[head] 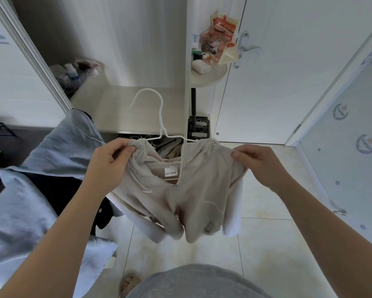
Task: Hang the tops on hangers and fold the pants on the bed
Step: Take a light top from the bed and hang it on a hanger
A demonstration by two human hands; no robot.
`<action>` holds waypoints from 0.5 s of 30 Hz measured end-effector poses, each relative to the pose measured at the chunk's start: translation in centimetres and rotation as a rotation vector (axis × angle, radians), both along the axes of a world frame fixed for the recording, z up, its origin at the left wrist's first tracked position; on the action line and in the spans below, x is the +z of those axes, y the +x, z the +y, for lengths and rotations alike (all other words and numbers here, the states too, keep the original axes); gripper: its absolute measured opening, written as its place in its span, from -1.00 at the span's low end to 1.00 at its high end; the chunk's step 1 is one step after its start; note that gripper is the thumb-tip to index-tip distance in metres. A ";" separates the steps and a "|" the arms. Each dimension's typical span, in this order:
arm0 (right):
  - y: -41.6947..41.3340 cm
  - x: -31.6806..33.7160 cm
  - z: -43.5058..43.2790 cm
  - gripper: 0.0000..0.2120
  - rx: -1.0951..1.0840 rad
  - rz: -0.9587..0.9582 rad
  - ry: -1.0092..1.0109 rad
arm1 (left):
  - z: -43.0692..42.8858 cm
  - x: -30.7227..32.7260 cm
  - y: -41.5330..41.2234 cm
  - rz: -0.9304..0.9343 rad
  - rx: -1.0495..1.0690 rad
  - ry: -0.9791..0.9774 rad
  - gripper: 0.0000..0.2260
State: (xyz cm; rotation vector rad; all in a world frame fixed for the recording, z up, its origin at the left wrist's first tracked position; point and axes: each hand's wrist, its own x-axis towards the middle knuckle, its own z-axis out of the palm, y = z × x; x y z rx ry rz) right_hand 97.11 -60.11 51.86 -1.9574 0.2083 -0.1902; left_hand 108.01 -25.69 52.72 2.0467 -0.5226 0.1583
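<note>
Hoodie [202, 186], thin beige, on wire hanger [162, 114].

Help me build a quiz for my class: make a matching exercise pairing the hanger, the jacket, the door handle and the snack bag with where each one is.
Things:
1. hanger
2. jacket
3. door handle
4. snack bag

Places:
A. on the round shelf
B. pinched at the shoulders by the left hand and the right hand
C. on the white door
D. tucked into the jacket, hook sticking up

Pairs: 1-D, 2-B, 3-C, 4-A.
</note>
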 end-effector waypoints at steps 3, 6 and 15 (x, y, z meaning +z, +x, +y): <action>0.2 0.0 0.3 -0.88 -0.050 -0.024 0.050 | -0.3 0.0 -0.1 -0.006 0.000 0.011 -0.61; 0.3 0.0 0.3 -0.83 -0.092 -0.001 0.102 | -0.6 -0.2 -0.1 -0.011 -0.003 0.057 -0.73; -0.4 2.8 2.7 -0.82 -0.016 -0.285 0.075 | -1.9 0.0 0.0 -0.171 -0.013 0.290 -0.91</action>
